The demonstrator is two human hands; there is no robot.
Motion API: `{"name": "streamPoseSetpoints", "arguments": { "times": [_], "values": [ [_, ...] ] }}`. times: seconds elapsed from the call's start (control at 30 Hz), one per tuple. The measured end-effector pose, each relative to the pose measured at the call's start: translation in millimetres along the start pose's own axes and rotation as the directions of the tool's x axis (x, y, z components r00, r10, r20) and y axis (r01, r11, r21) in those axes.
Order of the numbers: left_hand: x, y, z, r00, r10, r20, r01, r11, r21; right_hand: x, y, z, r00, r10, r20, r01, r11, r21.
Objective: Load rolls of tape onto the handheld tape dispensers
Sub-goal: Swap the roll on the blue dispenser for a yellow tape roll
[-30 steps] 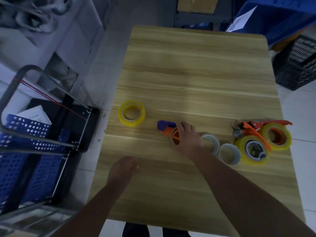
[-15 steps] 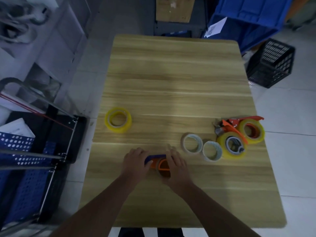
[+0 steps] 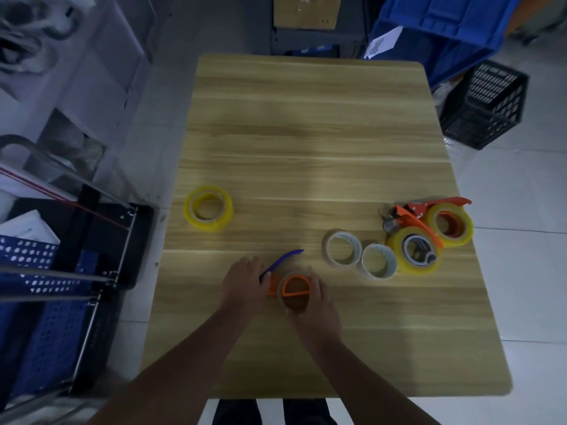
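Observation:
An orange tape dispenser (image 3: 294,286) with a purple flap (image 3: 283,259) lies near the front of the wooden table (image 3: 306,133). A pale tape roll (image 3: 283,279) sits around its orange hub. My left hand (image 3: 244,285) grips the dispenser's handle end. My right hand (image 3: 314,305) wraps the roll and hub from the right. A loose yellow roll (image 3: 208,208) lies at the left. Two clear rolls (image 3: 341,248) (image 3: 379,260) lie to the right. Beyond them rest two red dispensers carrying yellow rolls (image 3: 415,250) (image 3: 449,223).
A blue perforated cart (image 3: 46,302) with a metal frame stands left of the table. A black crate (image 3: 486,102) and blue bins (image 3: 445,29) sit at the far right. A cardboard box (image 3: 306,10) is behind the table's far edge.
My right hand dragged the orange dispenser from mid-table toward the front edge. My left hand came in and took hold of its handle; the purple flap now sticks up and out.

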State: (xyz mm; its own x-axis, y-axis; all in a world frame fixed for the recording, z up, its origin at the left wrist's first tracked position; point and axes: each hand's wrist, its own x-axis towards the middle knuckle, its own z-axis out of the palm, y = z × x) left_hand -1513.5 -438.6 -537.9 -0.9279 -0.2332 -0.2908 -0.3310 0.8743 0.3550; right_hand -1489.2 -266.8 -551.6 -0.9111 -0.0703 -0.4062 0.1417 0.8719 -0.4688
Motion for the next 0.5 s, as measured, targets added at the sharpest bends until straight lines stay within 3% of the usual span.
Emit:
{"name": "streamPoseSetpoints", "arguments": {
  "times": [0.1,0.3,0.5],
  "values": [
    [-3.5,2.7,3.9,0.996,-0.077,-0.040,0.073,0.994,-0.079,2.7,-0.2,-1.6,0.999,-0.044,0.016,0.045,0.998,-0.032],
    [-3.3,-2.9,5.8,0.996,-0.082,-0.024,0.077,0.983,-0.168,13.5,-4.1,-2.8,0.994,-0.102,0.033,0.105,0.985,-0.133],
    [-2.0,-4.3,6.7,0.991,-0.135,-0.004,0.130,0.963,-0.237,12.6,-11.3,-21.6,0.988,-0.152,-0.024,0.151,0.987,-0.051]
  ]
}}
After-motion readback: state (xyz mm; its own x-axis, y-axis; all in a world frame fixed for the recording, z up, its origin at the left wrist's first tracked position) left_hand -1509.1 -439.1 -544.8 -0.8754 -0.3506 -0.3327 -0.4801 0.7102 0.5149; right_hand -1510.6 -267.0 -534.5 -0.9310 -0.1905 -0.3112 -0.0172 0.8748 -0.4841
